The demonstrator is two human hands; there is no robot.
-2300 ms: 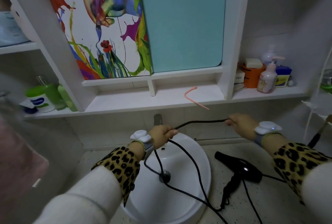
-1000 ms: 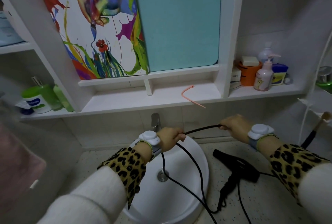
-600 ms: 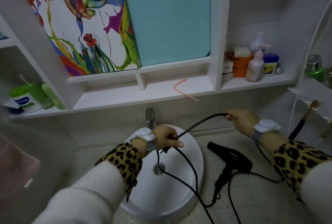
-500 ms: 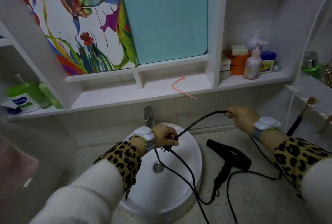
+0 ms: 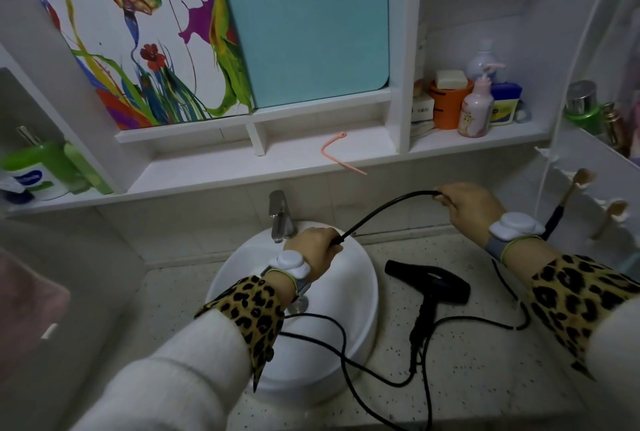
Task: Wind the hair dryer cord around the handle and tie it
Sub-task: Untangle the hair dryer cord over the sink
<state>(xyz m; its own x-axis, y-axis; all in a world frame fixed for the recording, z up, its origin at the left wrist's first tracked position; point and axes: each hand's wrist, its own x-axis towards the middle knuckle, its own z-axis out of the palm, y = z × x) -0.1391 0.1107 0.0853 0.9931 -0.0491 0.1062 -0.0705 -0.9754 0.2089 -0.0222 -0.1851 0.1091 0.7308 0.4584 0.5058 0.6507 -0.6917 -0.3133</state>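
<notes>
1. The left hand [image 5: 313, 250] is closed in a fist around the cord [image 5: 415, 193] and sits low over the basin [image 5: 349, 288], just in front of the tap [image 5: 280, 216]. It has dropped from where it was a couple of seconds back.
2. The right hand [image 5: 467, 207] pinches the cord between thumb and fingertips, raised above the back of the counter [image 5: 485, 378].
3. The stretch of cord between the hands, nearly straight and level before, now bows up in an arc from the low left fist to the higher right hand.
4. Beyond the hands, the slack has resettled. One loop lies across the basin and the counter's front edge, and another curls under the right forearm.
5. The hair dryer [image 5: 429, 283] has not moved. It lies on the counter just right of the basin, with its handle [image 5: 424, 313] pointing toward the front edge.
6. No turn of cord is round the handle yet, so this looks like straightening and gathering, with winding still to start.
7. A thin pink strip [image 5: 341, 153] lies on the shelf [image 5: 242, 171] above the tap, possibly meant as the tie.
</notes>
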